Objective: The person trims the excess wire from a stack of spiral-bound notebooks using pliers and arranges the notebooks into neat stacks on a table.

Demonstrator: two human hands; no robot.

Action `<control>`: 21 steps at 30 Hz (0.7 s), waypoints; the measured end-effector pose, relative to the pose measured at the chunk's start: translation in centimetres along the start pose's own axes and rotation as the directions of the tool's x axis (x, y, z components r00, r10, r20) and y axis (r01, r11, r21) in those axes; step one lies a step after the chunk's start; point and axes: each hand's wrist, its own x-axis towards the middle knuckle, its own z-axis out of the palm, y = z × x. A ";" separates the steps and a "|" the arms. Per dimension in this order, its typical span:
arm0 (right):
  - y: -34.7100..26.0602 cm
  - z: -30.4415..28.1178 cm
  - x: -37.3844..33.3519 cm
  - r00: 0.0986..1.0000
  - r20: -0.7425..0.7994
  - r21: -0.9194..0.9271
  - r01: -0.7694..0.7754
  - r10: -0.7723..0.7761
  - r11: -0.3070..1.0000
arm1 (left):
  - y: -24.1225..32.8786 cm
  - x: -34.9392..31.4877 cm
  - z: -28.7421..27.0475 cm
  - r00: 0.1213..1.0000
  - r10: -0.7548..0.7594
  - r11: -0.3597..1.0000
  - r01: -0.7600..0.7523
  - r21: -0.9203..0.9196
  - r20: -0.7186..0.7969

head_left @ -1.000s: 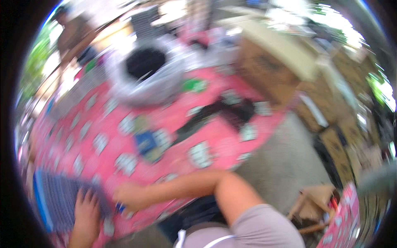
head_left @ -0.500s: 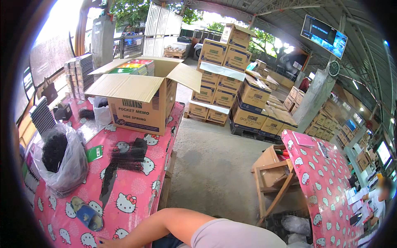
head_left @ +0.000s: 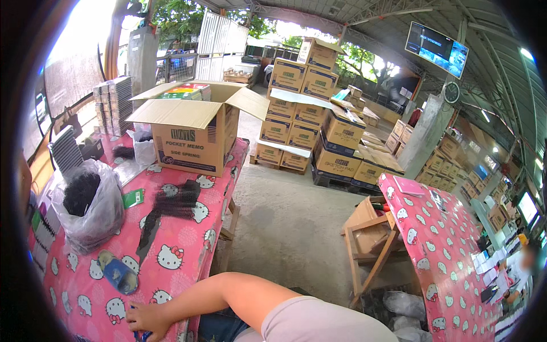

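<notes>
My right hand (head_left: pixel 149 320) rests at the near edge of the pink patterned table (head_left: pixel 188 273), its fingers closed round a small blue object (head_left: pixel 146 335), mostly covered by the hand; its kind is unclear. Just beyond lies a blue and tan slipper-shaped thing (head_left: pixel 121 275). Farther up the table are loose black binding coils (head_left: pixel 178 200), a small green notebook (head_left: pixel 133 198) and a clear plastic bag (head_left: pixel 94 228) stuffed with black coils. My left hand is out of sight.
An open carton (head_left: pixel 191 145) holding colourful notebooks stands on the table's far end, near notebook stacks (head_left: pixel 113 105). Stacked cartons (head_left: pixel 290 117) stand beyond the concrete aisle. A second pink table (head_left: pixel 433 245) is at right, with a person (head_left: pixel 518 268) beside it.
My right hand has come further into view, and blue now shows in its closed fingers. The view has shifted slightly; the table items stay in place.
</notes>
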 end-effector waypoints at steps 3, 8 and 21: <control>-0.7 -0.9 -0.5 0.996 0.037 -0.044 -0.077 0.079 0.996 | 0.0 -0.4 0.2 1.000 0.002 1.000 -0.002 -0.022 0.002; -1.3 -1.6 -0.5 0.994 -0.004 -0.107 -0.105 0.106 0.989 | 0.1 -0.8 0.3 1.000 0.008 0.999 -0.008 -0.053 0.011; -1.5 -1.6 0.0 0.991 0.046 -0.151 -0.116 0.124 0.982 | -0.1 -0.2 1.4 0.998 -0.017 0.999 0.015 -0.031 -0.052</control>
